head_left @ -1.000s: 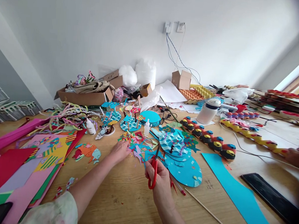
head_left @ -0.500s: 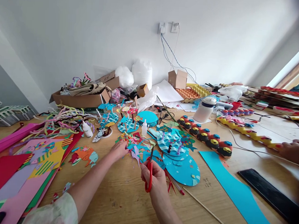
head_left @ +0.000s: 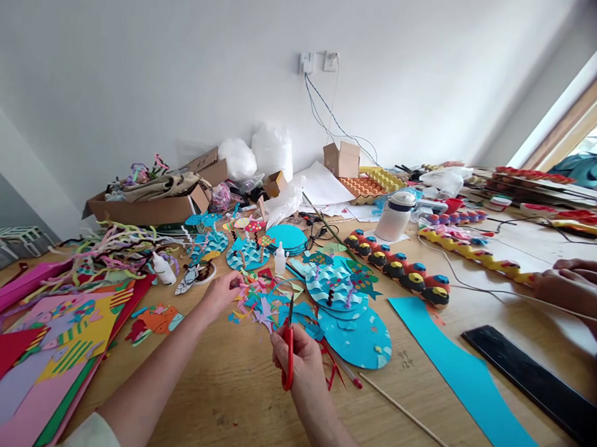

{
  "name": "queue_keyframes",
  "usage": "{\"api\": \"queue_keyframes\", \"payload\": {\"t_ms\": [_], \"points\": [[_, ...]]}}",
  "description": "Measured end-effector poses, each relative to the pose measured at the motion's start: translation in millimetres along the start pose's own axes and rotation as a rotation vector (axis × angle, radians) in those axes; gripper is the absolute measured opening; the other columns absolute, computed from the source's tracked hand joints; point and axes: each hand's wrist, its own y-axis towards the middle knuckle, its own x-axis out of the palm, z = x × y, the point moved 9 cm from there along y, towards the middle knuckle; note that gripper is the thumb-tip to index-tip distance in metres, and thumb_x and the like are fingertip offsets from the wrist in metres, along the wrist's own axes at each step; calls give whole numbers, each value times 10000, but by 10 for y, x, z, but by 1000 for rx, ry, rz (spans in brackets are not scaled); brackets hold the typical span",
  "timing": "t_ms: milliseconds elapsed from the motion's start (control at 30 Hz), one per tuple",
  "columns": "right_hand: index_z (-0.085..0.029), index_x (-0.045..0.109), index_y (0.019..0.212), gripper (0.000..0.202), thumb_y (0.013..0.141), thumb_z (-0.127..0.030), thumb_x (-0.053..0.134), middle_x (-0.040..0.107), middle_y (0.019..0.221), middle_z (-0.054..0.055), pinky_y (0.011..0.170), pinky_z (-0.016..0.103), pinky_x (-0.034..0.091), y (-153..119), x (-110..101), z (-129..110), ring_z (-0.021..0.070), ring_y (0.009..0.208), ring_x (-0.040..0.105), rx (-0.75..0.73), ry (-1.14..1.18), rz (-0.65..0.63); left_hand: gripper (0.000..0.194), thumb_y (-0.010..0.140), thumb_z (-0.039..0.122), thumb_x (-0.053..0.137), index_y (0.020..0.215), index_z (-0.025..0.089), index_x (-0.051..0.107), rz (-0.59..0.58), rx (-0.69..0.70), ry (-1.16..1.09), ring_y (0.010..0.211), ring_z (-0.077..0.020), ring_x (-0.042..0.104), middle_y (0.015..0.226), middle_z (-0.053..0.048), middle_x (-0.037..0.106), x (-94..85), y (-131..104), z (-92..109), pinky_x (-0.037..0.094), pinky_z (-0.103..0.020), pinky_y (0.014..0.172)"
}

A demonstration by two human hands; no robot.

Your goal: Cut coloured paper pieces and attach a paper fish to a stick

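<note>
Red-handled scissors (head_left: 288,356) are gripped in my right hand (head_left: 301,364), blades pointing up and away over the table. My left hand (head_left: 222,291) is at the left edge of a pile of colourful paper scraps (head_left: 262,301), its fingertips pressed together; what they hold, if anything, is too small to name. Right of the pile lie blue paper discs with wavy strips (head_left: 335,285) and a larger blue oval (head_left: 357,340). A small white glue bottle (head_left: 280,261) stands just behind the scraps.
Coloured paper sheets (head_left: 30,383) and orange fish cut-outs (head_left: 158,319) lie at the left. At the right are a blue strip (head_left: 451,365), a black phone (head_left: 521,375), a thin stick (head_left: 413,419), painted egg-carton rows (head_left: 401,262) and another person's hands (head_left: 570,284).
The whole view has shifted slightly. My left hand has drawn back a little from the scraps, and its fingers are more pinched. The scissors remain in my right hand.
</note>
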Motion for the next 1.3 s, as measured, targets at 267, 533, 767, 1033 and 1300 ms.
{"api": "queue_keyframes", "payload": {"t_ms": [267,533,767,1033,1300], "points": [[-179,435,563,216,656,-299,589,393,471,-69,423,189,271,-2,30,-31,68,436,335,-1,-9,-11,225,612,245,547,801,178,650,-18,10,-221,723,-173,596,774,-15,673,-152,-184,161,444,-256,656],[-177,437,566,237,673,-346,563,403,458,-63,417,188,274,-2,35,-40,70,431,347,-1,-44,-11,301,653,280,508,893,163,646,-5,-23,-377,864,-195,606,941,-46,678,-104,-272,229,456,-286,757],[-174,438,568,252,664,-355,584,398,459,-64,422,192,268,-23,46,-51,72,436,347,14,-71,-11,258,682,326,523,854,151,603,49,-25,-373,626,-139,597,694,-9,646,36,-186,62,459,-234,561],[-169,450,578,222,685,-322,570,396,483,-62,448,199,287,-29,47,-59,77,461,353,6,-88,-19,200,605,133,565,789,178,629,59,-2,-75,808,-187,586,815,-33,646,81,52,-141,440,-283,728],[-181,403,566,252,685,-325,572,385,491,-64,438,195,270,-35,51,-11,77,466,349,6,-141,-27,249,629,115,602,869,177,624,-47,12,192,882,-200,567,925,-49,612,239,289,-90,425,-302,781]]}}
